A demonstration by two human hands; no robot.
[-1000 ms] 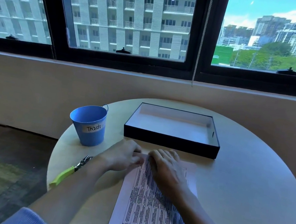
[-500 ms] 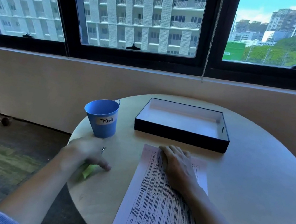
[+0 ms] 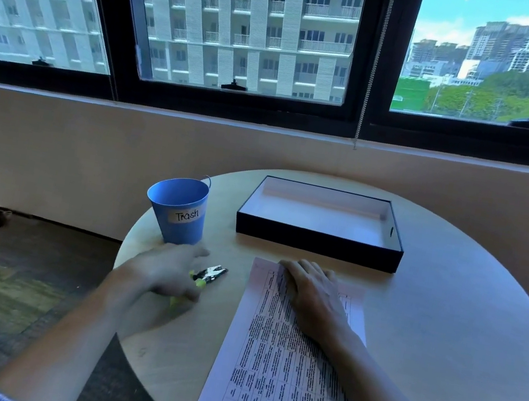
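Observation:
A printed sheet with a table of text [image 3: 284,370] lies on the round table [image 3: 440,349] in front of me. My right hand [image 3: 314,295] rests flat on its top edge, fingers straight. Left of the sheet, my left hand [image 3: 168,275] grips the yellow-green handles of a small metal tool [image 3: 210,273], whose dark metal head sticks out to the right of my fingers. The hand is motion-blurred.
A blue bucket labelled "Trash" [image 3: 180,211] stands at the table's left rim, just behind my left hand. A shallow black tray with a white inside [image 3: 315,243] sits beyond the sheet. Wall and windows lie behind; floor drops off to the left.
My left hand left the top of the sheet, moved left to the tool near the bucket and closed around its handles, lifting it rightward. My right hand stayed on the sheet.

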